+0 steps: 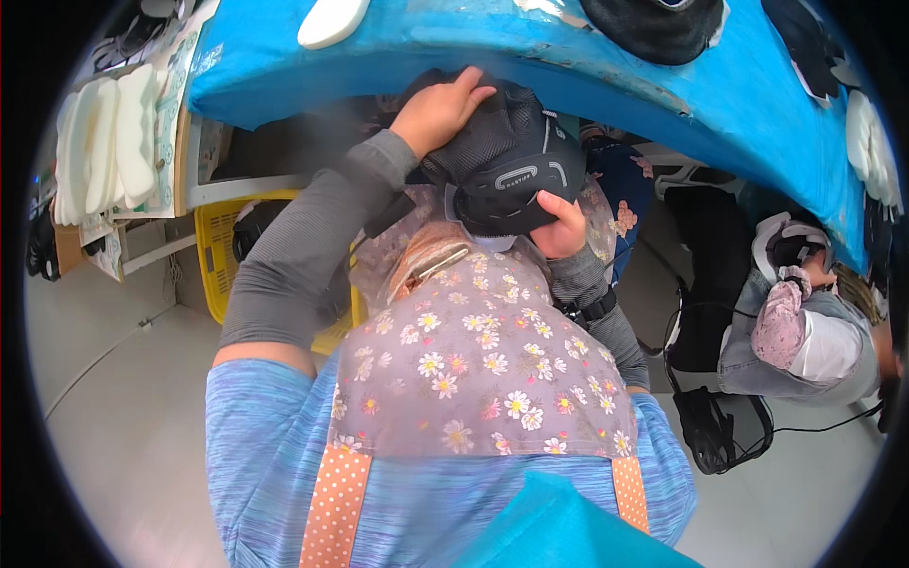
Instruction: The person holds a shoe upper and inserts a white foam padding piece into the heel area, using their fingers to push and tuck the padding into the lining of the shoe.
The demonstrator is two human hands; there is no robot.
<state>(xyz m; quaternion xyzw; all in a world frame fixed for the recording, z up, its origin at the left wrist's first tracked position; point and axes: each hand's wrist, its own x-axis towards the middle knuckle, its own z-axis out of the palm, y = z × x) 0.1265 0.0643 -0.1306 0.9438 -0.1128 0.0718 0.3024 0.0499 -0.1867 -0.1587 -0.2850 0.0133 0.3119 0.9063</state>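
Filling the narrow gap between table (275,62) and apron (473,360), a black mesh shoe (502,156) is clamped by left grip (440,112), far side, and right grip (562,227), near side; toe direction unclear.

blocked ahead: blue tabletop (445,33) | left: yellow basket (216,270) | room: above floral apron (497,379)
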